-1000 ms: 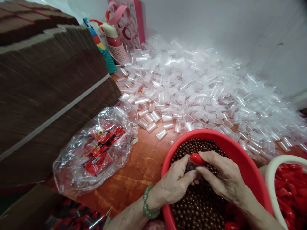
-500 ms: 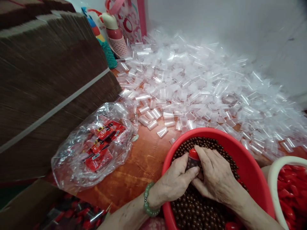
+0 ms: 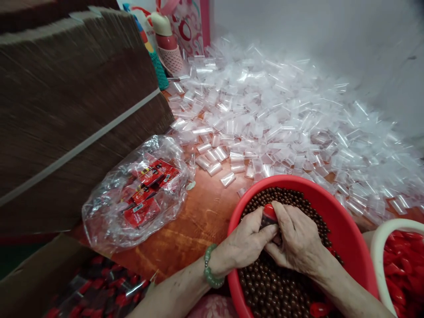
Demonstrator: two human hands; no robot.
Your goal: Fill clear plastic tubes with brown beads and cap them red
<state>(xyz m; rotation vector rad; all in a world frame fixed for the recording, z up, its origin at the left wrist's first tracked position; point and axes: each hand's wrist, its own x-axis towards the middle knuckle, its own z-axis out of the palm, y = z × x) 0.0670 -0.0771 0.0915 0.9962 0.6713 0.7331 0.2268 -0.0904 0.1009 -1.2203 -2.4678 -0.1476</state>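
Observation:
Above a red basin (image 3: 356, 234) of small round brown balls (image 3: 270, 289), my two hands meet around a small clear container with a red cap (image 3: 269, 211). Dark balls show through its wall. My left hand (image 3: 247, 238), with a green bead bracelet at the wrist, is closed on the container's left side. My right hand (image 3: 296, 238) grips it from the right, fingers near the cap; part of the container is hidden by the fingers. A loose red cap (image 3: 318, 308) lies on the balls near the basin's front.
Clear plastic sleeves (image 3: 265, 110) are heaped along the wall. A plastic bag (image 3: 132, 221) with red printed cards lies left, beside tall strapped brown stacks (image 3: 79, 88). A white-rimmed tub (image 3: 377, 247) of red pieces stands right. Filled red-capped containers (image 3: 99, 291) lie lower left.
The view has shifted slightly, so the stacks and bag appear farther right. Both hands keep hold of the red-capped container in nearly the same place over the basin.

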